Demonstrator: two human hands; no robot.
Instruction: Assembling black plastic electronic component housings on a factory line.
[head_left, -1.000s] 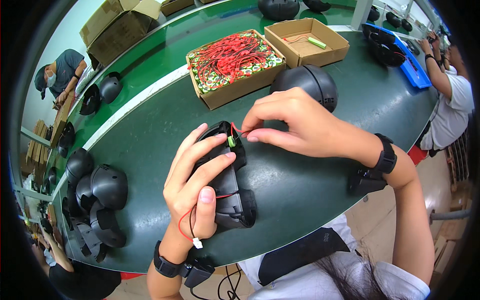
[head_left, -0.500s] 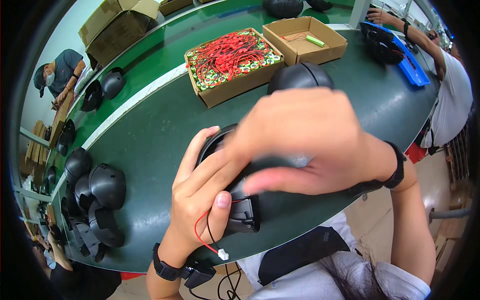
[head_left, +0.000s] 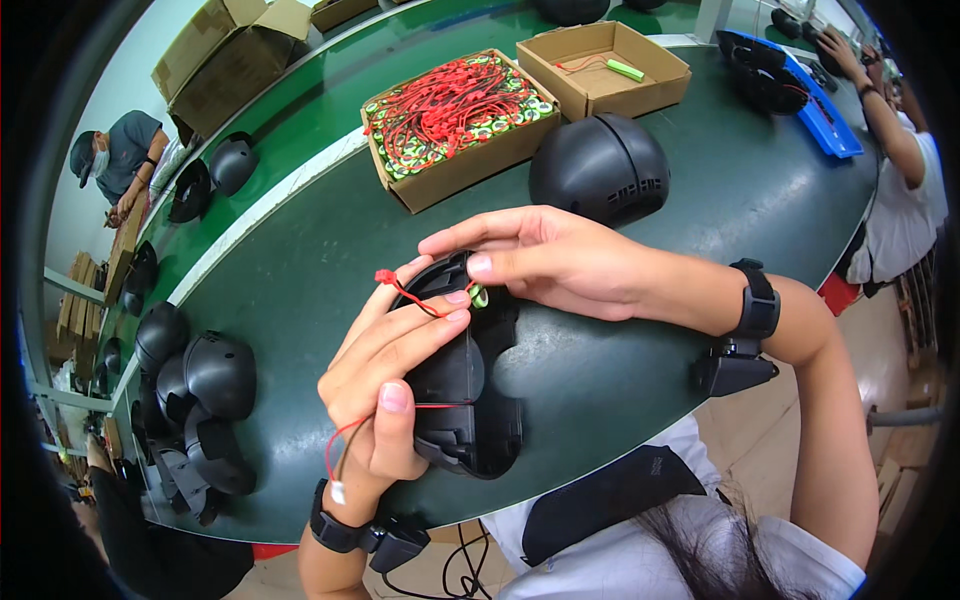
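My left hand [head_left: 375, 390] is wrapped round a black plastic housing [head_left: 450, 375], open side up, over the table. Two wires, one red, run out under its thumb to a white connector [head_left: 338, 493] hanging by the wrist. Inside the housing's far end shows the green-and-white end of a battery [head_left: 479, 297]; its leads pass between my left fingers to a red connector [head_left: 386, 277]. My right hand [head_left: 560, 262] grips the far rim, with the thumb inside close to the battery and the fingers over the edge. Most of the battery is hidden.
Beyond stands a carton [head_left: 450, 180] packed with red-wired green batteries, beside another carton [head_left: 610, 100] holding one battery. A black dome [head_left: 600, 170] sits in front. More black shells [head_left: 215, 375] are piled left. A blue tray [head_left: 825, 125] lies right, near a co-worker's arm [head_left: 890, 130].
My right hand, blurred across the housing before, has drawn back to its far rim. The battery end and red connector now show. The white connector has swung left.
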